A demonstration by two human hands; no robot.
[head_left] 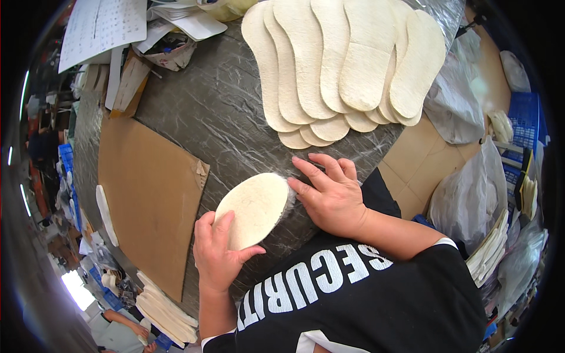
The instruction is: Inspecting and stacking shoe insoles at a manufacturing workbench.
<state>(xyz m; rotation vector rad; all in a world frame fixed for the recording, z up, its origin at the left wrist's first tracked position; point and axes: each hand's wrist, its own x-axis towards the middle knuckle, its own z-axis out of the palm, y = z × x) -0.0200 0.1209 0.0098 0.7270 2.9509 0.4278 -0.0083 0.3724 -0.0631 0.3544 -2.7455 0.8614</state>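
My left hand (pixel 219 250) is closed on a cream insole (pixel 254 209), with the thumb lying on its face. The insole is tilted, so it looks like a short oval, and fluffy fibre shows along its right edge. My right hand (pixel 331 193) is beside that fluffy edge with its fingers spread. Its thumb tip is at or very near the fibre; I cannot tell if it touches. Beyond my right hand, many cream insoles (pixel 368 73) lie overlapped in a fanned pile on the dark, plastic-covered table (pixel 203 97).
A brown cardboard sheet (pixel 147 200) lies on the table's left. Papers (pixel 103 29) and a small container (pixel 170 54) sit at the far left. Stacked insoles (pixel 165 309) stand at the lower left, near another person's arm (pixel 125 320). Plastic bags (pixel 468 197) and blue crates (pixel 524 120) are right.
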